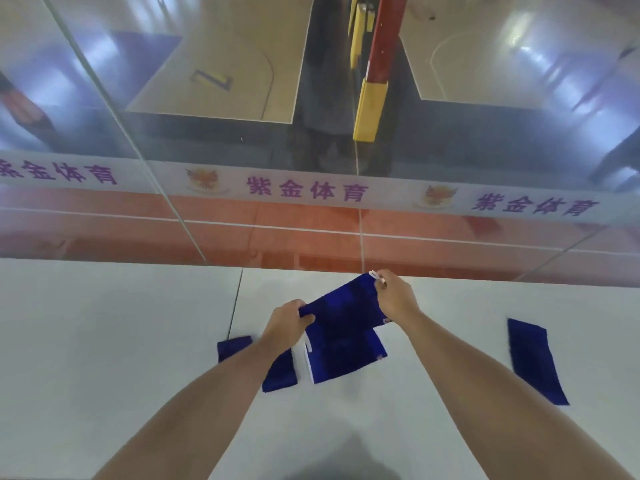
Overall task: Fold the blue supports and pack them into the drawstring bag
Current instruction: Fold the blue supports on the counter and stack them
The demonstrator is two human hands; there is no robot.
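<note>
A blue fabric piece with a white cord at its far corner is held up above the white surface between both hands. My left hand grips its near left end. My right hand pinches the far right corner by the white cord. Under it lies another blue piece with a white edge and a white cord. A folded blue support lies to the left, partly hidden by my left forearm. Another blue support lies flat at the right.
The white surface ends at a glass wall with a white band of purple lettering. Beyond the glass a sports court and a red post with yellow padding show. A dark seam runs across the surface at the left.
</note>
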